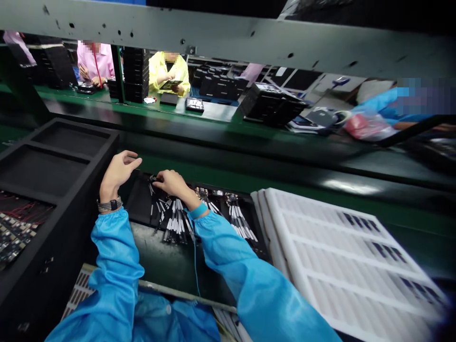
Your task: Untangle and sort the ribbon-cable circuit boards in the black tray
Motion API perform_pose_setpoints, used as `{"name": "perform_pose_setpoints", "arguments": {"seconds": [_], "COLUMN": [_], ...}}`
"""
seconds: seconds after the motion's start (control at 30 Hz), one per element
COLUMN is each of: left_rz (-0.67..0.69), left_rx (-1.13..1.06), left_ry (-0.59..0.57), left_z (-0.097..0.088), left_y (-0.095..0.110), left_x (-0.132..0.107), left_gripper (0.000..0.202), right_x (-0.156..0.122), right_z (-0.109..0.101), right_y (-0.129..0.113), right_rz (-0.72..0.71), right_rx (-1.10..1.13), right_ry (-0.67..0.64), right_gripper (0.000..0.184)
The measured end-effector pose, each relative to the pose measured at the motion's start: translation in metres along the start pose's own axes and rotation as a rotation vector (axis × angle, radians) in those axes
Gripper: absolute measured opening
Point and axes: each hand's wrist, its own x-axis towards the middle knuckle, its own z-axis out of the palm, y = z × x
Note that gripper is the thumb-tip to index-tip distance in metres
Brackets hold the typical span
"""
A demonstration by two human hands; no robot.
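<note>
The right hand [171,183] lies knuckles up over the far edge of a black tray [140,204], its fingers drawn together, and as far as we can make out the fingertips pinch a small dark part [153,179], which is too small and blurred for us to name. The left hand [119,172] hovers just to the left of it, above the tray's far left corner, half open with the fingers loosely curled and nothing in its grip. We see a wristwatch [110,205] on the left wrist and a blue wrist strap [198,210] on the right, with a thin blue cord [195,266] running from the strap toward the near edge. Both arms wear bright blue sleeves. Inside the black tray, just near of the right hand, lie rows of black-and-white strips [174,223], some fanned out and overlapping. To the right of the tray a stack of white trays [320,247] sits on the desk, a few of their slots holding dark pieces. To the left stands a tall stack of black foam trays [53,171], the top one with shallow compartments. A green belt [221,178] runs just beyond the hands. On the far side we see a person in yellow [167,71] and a person in pink [96,61] working among piles of dark trays [270,102].
</note>
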Motion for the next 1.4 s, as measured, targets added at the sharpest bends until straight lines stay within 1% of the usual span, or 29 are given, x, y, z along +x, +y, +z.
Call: {"name": "perform_pose_setpoints", "arguments": {"seconds": [0.07,0.1,0.17,0.27,0.33,0.37,0.47,0.53,0.6,0.67,0.77,0.9,1.0,1.1,1.17,1.27,1.4], "left_rz": [0.033,0.051,0.084,0.134,0.123,0.091,-0.058,-0.128,-0.172,-0.220,-0.255,-0.231,-0.211,-0.190,-0.183,-0.198,-0.249], "left_rx": [-0.035,-0.054,-0.101,-0.233,-0.376,-0.454,-0.660,-0.746,-0.813,-0.880,-0.948,-0.956,-0.934,-0.877,-0.812,-0.673,-0.456], "left_ry": [-0.010,-0.019,-0.052,-0.143,-0.211,-0.241,-0.339,-0.400,-0.445,-0.466,-0.465,-0.453,-0.431,-0.393,-0.364,-0.327,-0.300], "left_z": [-0.001,-0.001,0.001,0.006,0.011,0.012,0.015,0.017,0.019,0.024,0.034,0.041,0.037,0.028,0.023,0.019,0.023], "left_y": [-0.009,-0.013,-0.022,-0.033,-0.039,-0.041,-0.046,-0.050,-0.052,-0.054,-0.055,-0.051,-0.049,-0.049,-0.050,-0.055,-0.065], "left_x": [0.005,0.007,0.012,0.017,0.020,0.021,0.023,0.026,0.029,0.032,0.036,0.036,0.034,0.030,0.028,0.027,0.030], "left_gripper": [0.024,0.025,0.028,0.039,0.051,0.057,0.068,0.068,0.064,0.059,0.056,0.056,0.049,0.034,0.025,0.025,0.023], "right_x": [0.006,0.006,0.001,-0.013,-0.021,-0.025,-0.031,-0.032,-0.031,-0.029,-0.030,-0.036,-0.039,-0.037,-0.031,-0.017,0.003], "right_z": [0.003,-0.001,-0.015,-0.045,-0.060,-0.064,-0.062,-0.055,-0.048,-0.044,-0.045,-0.054,-0.062,-0.063,-0.057,-0.039,-0.009], "right_y": [0.000,0.000,-0.002,-0.007,-0.012,-0.014,-0.020,-0.024,-0.026,-0.029,-0.035,-0.043,-0.044,-0.042,-0.039,-0.032,-0.021], "right_rz": [-0.006,-0.012,-0.045,-0.154,-0.230,-0.249,-0.224,-0.164,-0.107,-0.060,-0.017,-0.005,-0.010,0.003,0.011,0.021,0.041], "right_rx": [-0.030,-0.042,-0.058,-0.024,0.039,0.073,0.155,0.187,0.201,0.198,0.176,0.047,-0.079,-0.160,-0.197,-0.223,-0.238], "right_ry": [-0.023,-0.025,-0.008,0.059,0.112,0.137,0.208,0.238,0.260,0.287,0.301,0.276,0.243,0.184,0.121,0.031,-0.054], "right_gripper": [0.027,0.028,0.028,0.025,0.022,0.019,0.016,0.015,0.015,0.016,0.019,0.024,0.026,0.028,0.030,0.032,0.033]}}
